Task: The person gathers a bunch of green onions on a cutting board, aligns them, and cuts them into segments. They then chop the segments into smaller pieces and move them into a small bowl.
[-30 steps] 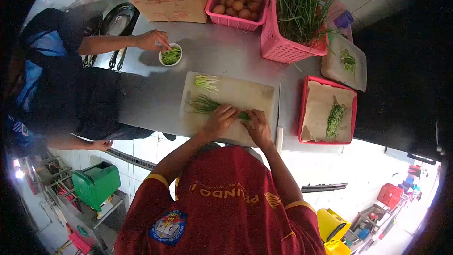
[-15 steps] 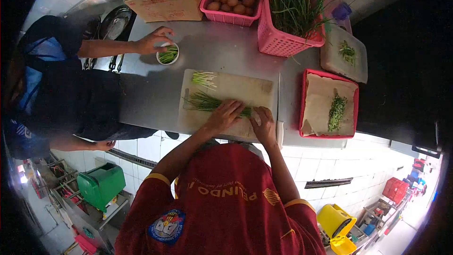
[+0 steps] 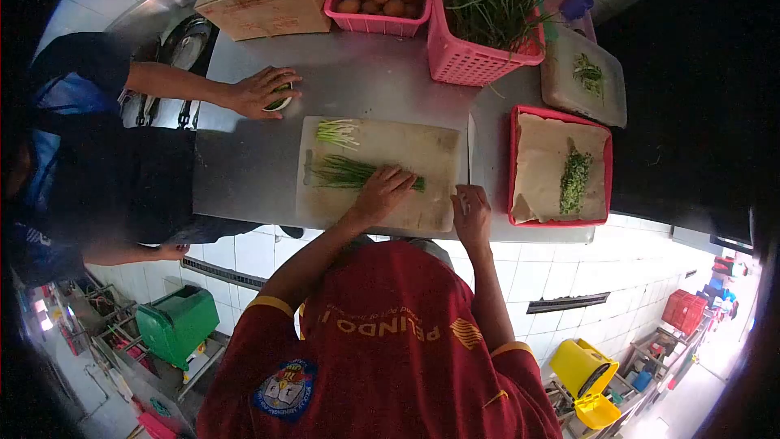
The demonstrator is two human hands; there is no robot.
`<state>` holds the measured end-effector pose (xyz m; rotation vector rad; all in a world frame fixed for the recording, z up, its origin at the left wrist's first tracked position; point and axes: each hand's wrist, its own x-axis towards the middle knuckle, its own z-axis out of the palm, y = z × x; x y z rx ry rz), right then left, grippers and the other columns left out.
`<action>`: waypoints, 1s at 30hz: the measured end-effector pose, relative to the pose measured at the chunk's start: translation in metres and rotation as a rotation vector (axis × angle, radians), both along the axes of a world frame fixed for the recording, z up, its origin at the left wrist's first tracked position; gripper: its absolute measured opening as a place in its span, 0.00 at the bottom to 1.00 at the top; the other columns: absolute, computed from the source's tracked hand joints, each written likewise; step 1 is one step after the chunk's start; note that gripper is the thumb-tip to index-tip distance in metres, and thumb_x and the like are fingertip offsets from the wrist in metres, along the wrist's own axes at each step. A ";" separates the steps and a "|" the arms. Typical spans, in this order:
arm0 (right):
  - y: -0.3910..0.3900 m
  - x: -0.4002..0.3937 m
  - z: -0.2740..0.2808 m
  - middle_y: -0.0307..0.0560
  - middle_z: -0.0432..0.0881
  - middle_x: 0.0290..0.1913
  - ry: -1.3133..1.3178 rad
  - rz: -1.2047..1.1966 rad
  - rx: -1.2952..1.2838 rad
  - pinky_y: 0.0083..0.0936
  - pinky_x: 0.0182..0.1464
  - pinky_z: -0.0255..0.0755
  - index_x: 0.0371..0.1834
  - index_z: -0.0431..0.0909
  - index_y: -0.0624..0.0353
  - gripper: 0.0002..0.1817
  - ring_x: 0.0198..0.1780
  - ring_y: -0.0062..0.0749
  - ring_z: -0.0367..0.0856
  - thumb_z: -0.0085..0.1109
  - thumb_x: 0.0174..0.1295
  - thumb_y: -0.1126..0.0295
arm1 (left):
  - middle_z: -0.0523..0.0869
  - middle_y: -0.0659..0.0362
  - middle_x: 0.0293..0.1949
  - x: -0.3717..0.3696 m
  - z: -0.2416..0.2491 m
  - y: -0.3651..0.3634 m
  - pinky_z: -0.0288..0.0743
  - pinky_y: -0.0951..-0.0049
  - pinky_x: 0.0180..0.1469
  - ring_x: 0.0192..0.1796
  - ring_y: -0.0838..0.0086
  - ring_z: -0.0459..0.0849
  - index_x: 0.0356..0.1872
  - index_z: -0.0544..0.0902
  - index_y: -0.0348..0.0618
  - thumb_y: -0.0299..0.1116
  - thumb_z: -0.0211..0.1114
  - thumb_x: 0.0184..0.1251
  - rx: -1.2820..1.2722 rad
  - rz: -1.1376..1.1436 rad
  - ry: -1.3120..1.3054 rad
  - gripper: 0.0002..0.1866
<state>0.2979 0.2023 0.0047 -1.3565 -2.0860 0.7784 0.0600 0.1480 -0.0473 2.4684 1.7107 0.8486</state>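
My left hand [image 3: 385, 193] is closed over a bunch of long green stalks [image 3: 345, 172] lying on the cutting board [image 3: 414, 142]. Cut ends of the bunch show just right of my fingers. Off the board's right edge, my right hand [image 3: 472, 210] is closed around the handle of a knife [image 3: 470, 150], whose blade points away along the steel table. A smaller bunch of pale stalk ends [image 3: 337, 132] sits at the board's upper left.
A co-worker's hand [image 3: 264, 93] covers a small white bowl [image 3: 280, 102] at the left. Behind stand a cardboard box [image 3: 268, 8], an egg basket [image 3: 378, 23] and a pink basket of greens [image 3: 471, 61]. A red tray [image 3: 513, 171] and a clear container [image 3: 561, 81] are at the right.
My right hand has left the stalks and moved right onto the knife handle. My left hand stays on the bunch. The co-worker's hand has come down over the bowl. The view has shifted slightly.
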 end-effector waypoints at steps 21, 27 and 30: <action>-0.043 0.016 -0.013 0.54 0.76 0.54 -0.175 0.406 0.101 0.45 0.57 0.73 0.54 0.83 0.57 0.25 0.54 0.53 0.75 0.62 0.48 0.76 | 0.81 0.56 0.59 0.002 0.010 0.002 0.71 0.56 0.66 0.61 0.61 0.77 0.62 0.80 0.41 0.42 0.67 0.68 -0.053 0.009 0.045 0.25; -0.030 0.030 0.011 0.57 0.76 0.48 -0.025 -0.016 0.130 0.46 0.54 0.71 0.49 0.81 0.62 0.15 0.52 0.54 0.75 0.59 0.57 0.79 | 0.77 0.51 0.61 0.011 0.038 0.002 0.64 0.48 0.67 0.64 0.54 0.73 0.66 0.74 0.43 0.38 0.63 0.71 -0.093 0.114 -0.058 0.24; -0.021 0.041 0.003 0.61 0.75 0.47 -0.075 -0.082 0.181 0.50 0.55 0.69 0.48 0.75 0.67 0.14 0.51 0.57 0.74 0.61 0.61 0.74 | 0.76 0.50 0.54 0.029 0.031 0.015 0.62 0.46 0.63 0.60 0.52 0.73 0.55 0.79 0.43 0.33 0.58 0.73 -0.062 0.365 -0.186 0.14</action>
